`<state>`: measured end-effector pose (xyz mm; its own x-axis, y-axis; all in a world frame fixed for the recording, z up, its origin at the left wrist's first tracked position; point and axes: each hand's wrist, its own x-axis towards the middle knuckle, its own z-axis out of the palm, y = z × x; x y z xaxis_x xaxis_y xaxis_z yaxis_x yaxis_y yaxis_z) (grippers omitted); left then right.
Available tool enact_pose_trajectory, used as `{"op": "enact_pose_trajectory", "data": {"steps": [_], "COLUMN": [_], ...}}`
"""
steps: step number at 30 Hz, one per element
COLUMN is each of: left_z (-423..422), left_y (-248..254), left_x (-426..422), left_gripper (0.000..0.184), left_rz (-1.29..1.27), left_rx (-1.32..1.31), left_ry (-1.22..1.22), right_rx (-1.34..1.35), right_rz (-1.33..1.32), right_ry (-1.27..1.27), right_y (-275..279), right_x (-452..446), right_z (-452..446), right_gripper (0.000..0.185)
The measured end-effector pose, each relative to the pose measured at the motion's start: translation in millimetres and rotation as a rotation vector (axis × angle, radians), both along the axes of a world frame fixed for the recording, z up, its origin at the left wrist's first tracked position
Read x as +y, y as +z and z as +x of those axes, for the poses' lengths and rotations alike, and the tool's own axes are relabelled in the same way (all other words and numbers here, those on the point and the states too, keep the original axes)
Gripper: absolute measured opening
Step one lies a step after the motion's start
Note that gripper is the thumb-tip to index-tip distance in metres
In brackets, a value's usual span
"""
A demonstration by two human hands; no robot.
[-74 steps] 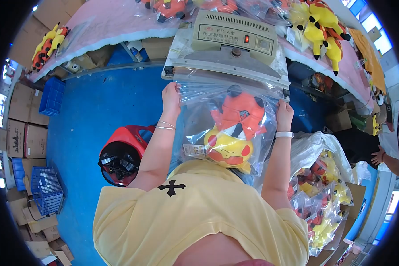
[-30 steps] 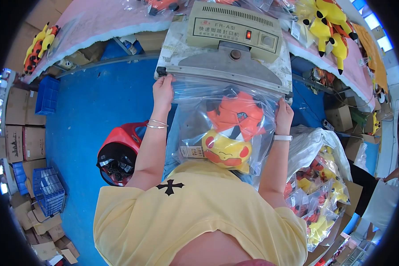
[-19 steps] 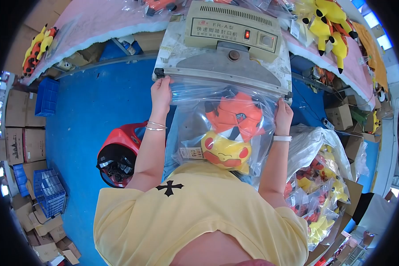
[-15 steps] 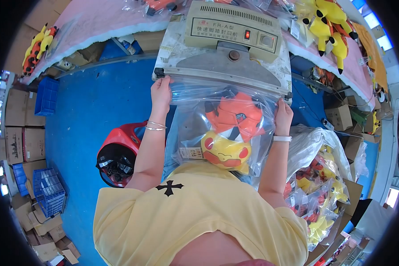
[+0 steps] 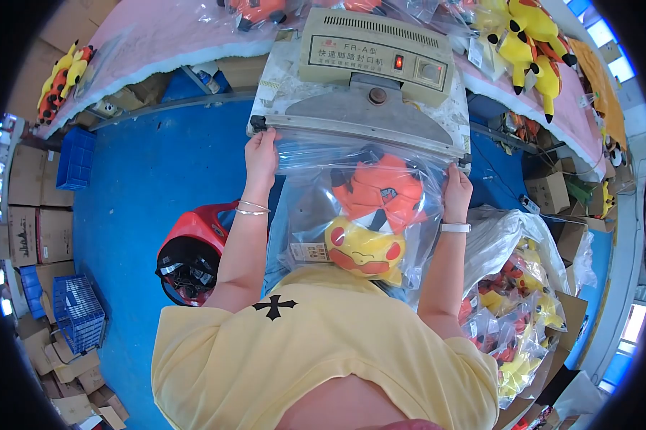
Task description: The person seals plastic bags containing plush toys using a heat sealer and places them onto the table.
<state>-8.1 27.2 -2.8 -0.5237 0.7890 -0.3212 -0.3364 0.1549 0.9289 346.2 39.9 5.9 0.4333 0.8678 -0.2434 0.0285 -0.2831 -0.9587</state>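
Observation:
A clear plastic bag [image 5: 305, 208] is stretched between my two hands, with its top edge along the jaw of a foot-pedal bag sealer [image 5: 377, 61]. My left hand [image 5: 262, 154] pinches the bag's upper left corner. On the other side, my right hand [image 5: 456, 193] grips the upper right corner, fingers closed. Inside the bag lies a plush toy with a yellow face [image 5: 366, 251] and an orange-red body [image 5: 384, 188]. A printed tag [image 5: 309, 252] shows near the face. The sealer's red switch [image 5: 398, 62] is lit.
To the right, a box lined with white plastic [image 5: 509, 229] holds several bagged plush toys [image 5: 516, 308]. More yellow plush toys [image 5: 538, 43] lie on the pink-covered table [image 5: 172, 29]. A red and black object [image 5: 190, 251] stands left of me. Blue crates [image 5: 78, 308] and cartons [image 5: 36, 229] line the left side.
The view has shifted very slightly. Both hands keep their hold on the bag's corners, and the bag stays at the sealer's edge.

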Motion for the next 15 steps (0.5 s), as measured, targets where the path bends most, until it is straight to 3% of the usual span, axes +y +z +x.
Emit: {"op": "enact_pose_trajectory", "data": {"steps": [15], "left_z": [-0.4], "left_y": [-0.9], "left_x": [-0.5], "left_gripper": [0.023], "left_rz": [0.018], "left_rx": [-0.032], "left_ry": [-0.012], "right_rx": [-0.020], "right_rz": [-0.008], "right_ry": [-0.018], "right_y": [4.5], "right_x": [-0.3], "right_z": [-4.0], "right_gripper": [0.030]}}
